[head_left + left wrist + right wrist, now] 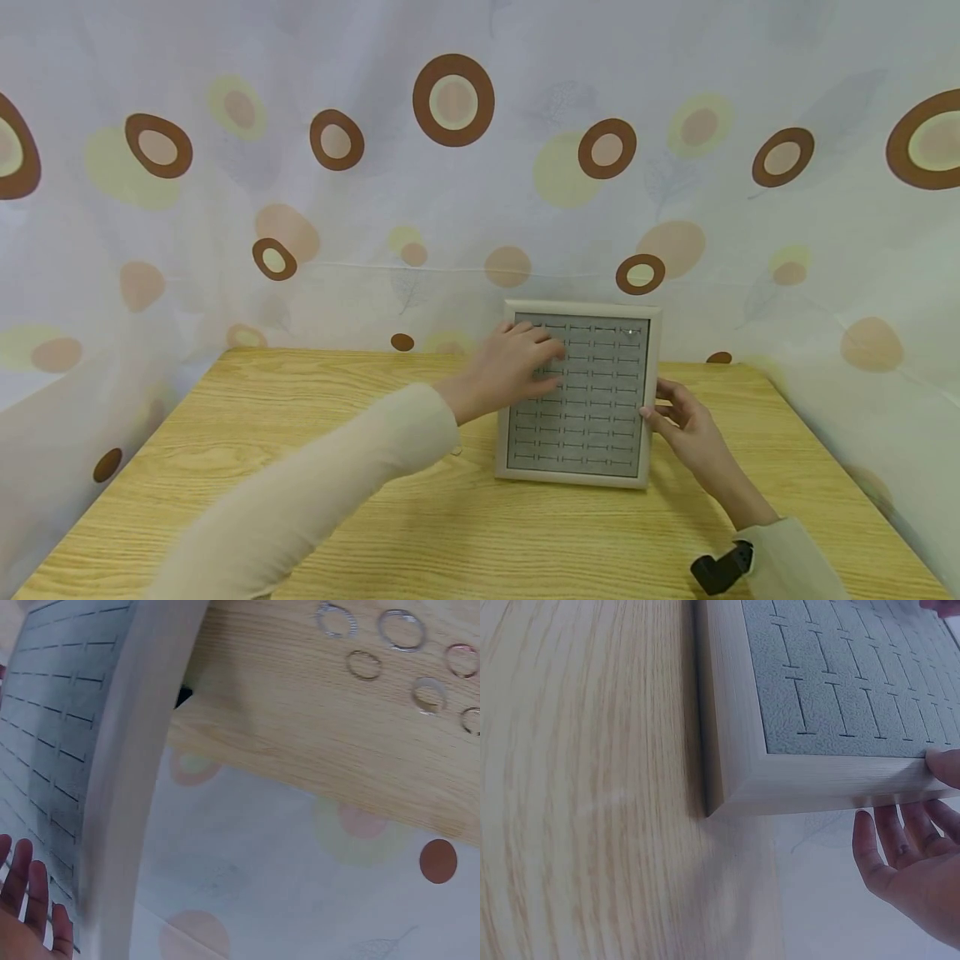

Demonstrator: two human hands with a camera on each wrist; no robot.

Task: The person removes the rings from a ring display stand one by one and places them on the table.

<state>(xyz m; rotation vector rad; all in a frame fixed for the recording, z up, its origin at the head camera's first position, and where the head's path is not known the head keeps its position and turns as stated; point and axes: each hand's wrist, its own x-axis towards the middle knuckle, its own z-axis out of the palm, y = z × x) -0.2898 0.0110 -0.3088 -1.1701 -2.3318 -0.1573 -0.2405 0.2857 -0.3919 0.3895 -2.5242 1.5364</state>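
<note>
A ring display tray (577, 400) with a pale wooden frame and a grey slotted pad stands propped up on the table. My right hand (686, 429) holds its right side, thumb on the front edge and fingers behind, as the right wrist view also shows along the frame (810, 776). In front of the pad's upper left is my left hand (517, 362), thumb and fingers spread apart over the slots. Its fingers (36, 892) look loosely extended in the left wrist view. One small shiny piece (630, 332) sits in the top right slot.
Several rings lie loose on the wooden table, among them a large silver ring (402, 630) and a reddish ring (462, 660). A patterned curtain (450, 208) hangs behind the table's back edge. A black device (722, 568) is fixed at the right sleeve.
</note>
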